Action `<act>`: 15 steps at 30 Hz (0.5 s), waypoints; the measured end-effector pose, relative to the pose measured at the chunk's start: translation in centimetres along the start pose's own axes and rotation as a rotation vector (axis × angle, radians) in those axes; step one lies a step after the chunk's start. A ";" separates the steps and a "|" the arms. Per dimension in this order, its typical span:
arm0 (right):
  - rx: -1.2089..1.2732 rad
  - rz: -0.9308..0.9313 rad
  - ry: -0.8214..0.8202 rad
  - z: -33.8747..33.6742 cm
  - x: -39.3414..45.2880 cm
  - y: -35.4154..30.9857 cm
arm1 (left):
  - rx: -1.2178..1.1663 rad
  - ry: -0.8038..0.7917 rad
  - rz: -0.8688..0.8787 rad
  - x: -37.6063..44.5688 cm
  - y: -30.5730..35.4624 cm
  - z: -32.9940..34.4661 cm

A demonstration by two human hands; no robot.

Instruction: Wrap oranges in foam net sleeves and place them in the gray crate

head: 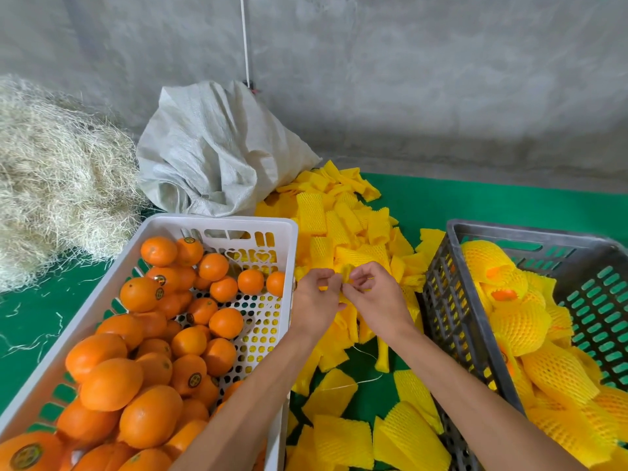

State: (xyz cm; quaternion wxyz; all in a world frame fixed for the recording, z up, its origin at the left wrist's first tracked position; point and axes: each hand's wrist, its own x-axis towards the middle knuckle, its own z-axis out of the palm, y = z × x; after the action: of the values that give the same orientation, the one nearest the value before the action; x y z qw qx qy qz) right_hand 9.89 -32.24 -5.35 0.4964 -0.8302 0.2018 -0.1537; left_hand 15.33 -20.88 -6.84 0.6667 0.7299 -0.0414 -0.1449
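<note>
Between the two crates, my left hand (314, 297) and my right hand (375, 295) both pinch one yellow foam net sleeve (346, 271), fingertips close together over the heap. Loose yellow sleeves (339, 226) lie piled on the green mat from the back down to the front. A white crate (238, 224) on the left holds several bare oranges (136, 379). On the right, the gray crate (441, 300) holds several oranges wrapped in yellow netting (520, 324). No orange is in either hand.
A white woven sack (217, 151) leans against the concrete wall behind the white crate. A mound of pale straw (57, 178) fills the left. The green mat (492, 202) shows bare at the back right.
</note>
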 end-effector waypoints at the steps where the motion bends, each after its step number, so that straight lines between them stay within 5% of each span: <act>1: 0.046 0.037 -0.008 -0.1 0.0 -0.2 | 0.006 -0.002 0.002 0.0 0.1 0.0; 5: 0.173 0.093 -0.074 -0.4 0.4 -0.4 | 0.053 0.023 0.075 -0.3 0.3 0.0; 10: -0.092 -0.026 -0.036 -0.8 0.2 0.2 | 0.120 0.009 0.186 -0.2 0.1 -0.1; 15: -0.091 -0.083 0.000 -0.7 0.3 0.3 | 0.135 0.036 0.170 -0.2 0.0 -0.2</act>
State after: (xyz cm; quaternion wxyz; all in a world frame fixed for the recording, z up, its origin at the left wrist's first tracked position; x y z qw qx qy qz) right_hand 9.72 -33.05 -5.26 0.4515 -0.8595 0.1741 -0.1649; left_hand 15.17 -20.67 -6.75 0.6266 0.7694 -0.1009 -0.0714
